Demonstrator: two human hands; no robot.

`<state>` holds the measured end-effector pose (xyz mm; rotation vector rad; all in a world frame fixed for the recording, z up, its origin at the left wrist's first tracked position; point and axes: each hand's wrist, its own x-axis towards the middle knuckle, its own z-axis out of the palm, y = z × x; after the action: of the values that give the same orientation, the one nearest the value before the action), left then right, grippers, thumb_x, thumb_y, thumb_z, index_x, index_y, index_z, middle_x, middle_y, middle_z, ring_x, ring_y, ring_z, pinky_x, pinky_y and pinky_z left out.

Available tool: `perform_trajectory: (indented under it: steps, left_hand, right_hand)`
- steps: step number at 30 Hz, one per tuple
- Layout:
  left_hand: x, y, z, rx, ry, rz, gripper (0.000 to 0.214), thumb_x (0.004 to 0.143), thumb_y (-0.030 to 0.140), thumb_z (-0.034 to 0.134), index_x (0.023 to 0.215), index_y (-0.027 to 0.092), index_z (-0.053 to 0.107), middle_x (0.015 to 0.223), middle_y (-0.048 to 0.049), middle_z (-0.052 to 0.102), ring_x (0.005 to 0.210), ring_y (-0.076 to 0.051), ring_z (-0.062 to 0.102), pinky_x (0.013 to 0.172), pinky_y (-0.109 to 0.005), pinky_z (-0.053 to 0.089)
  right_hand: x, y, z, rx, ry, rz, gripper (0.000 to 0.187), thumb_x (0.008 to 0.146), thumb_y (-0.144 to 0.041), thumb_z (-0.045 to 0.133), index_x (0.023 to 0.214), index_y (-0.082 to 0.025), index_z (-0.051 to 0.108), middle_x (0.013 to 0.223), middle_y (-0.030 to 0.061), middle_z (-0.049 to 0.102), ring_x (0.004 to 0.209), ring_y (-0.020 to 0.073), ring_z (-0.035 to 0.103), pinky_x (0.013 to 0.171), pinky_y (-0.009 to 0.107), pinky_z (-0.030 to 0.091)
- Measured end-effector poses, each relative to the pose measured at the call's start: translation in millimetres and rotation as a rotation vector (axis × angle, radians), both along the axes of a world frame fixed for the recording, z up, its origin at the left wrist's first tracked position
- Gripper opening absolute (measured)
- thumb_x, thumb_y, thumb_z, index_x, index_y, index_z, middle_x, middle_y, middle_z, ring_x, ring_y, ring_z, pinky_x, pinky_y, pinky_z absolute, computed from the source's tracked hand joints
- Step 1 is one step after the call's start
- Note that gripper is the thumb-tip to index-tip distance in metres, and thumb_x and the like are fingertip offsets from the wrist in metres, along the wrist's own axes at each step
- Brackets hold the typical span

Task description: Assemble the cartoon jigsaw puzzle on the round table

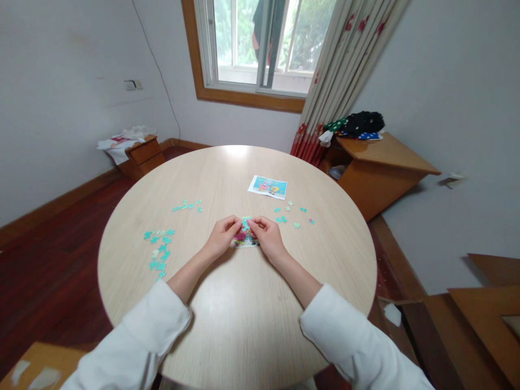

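Note:
A partly joined jigsaw puzzle (247, 242), pink, teal and white, lies on the round table just in front of me. My left hand (222, 237) is closed at its left side, thumb and forefinger pinched at the upper edge. From the right, my right hand (268, 237) pinches the upper edge in the same way. Teal puzzle bits show between the fingertips, and the hands cover both sides of the puzzle. Whether either pinch holds a separate piece, I cannot tell. Beyond the right hand lies a printed picture sheet (268, 187) with cartoon figures.
Loose teal puzzle pieces (161, 254) lie at the left of the pale round table (239, 325). More pieces (189, 206) sit farther back, and several pieces (296, 225) are scattered at the right. A wooden cabinet (382, 168) with clothes stands beyond the table's right edge.

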<state>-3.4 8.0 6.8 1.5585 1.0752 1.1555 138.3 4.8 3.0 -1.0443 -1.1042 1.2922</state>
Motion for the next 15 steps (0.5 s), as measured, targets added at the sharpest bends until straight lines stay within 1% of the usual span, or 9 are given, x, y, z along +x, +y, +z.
perform_trajectory:
  steps: [6, 15]
  left_hand:
    - [-0.2, -0.4, 0.3, -0.028, -0.043, -0.022, 0.031, 0.075, 0.045, 0.056, 0.062, 0.017, 0.051, 0.058, 0.0021, 0.049, 0.061, -0.013, 0.043, 0.060, -0.026, 0.036]
    - [-1.9, 1.2, -3.7, -0.052, -0.076, -0.055, 0.032, 0.075, 0.047, 0.057, 0.063, 0.017, 0.051, 0.059, 0.0023, 0.047, 0.060, -0.012, 0.042, 0.060, -0.026, 0.035]
  right_hand:
    - [1.1, -0.8, 1.8, -0.038, 0.029, 0.004, 0.031, 0.059, -0.044, 0.073, 0.066, -0.016, 0.062, 0.055, -0.0038, 0.056, 0.052, 0.0079, 0.046, 0.052, 0.022, 0.035]
    - [0.8, -0.9, 2.5, -0.090, 0.104, 0.026, 0.034, 0.055, -0.045, 0.076, 0.064, -0.016, 0.061, 0.051, -0.0047, 0.054, 0.048, 0.0065, 0.043, 0.049, 0.021, 0.032]
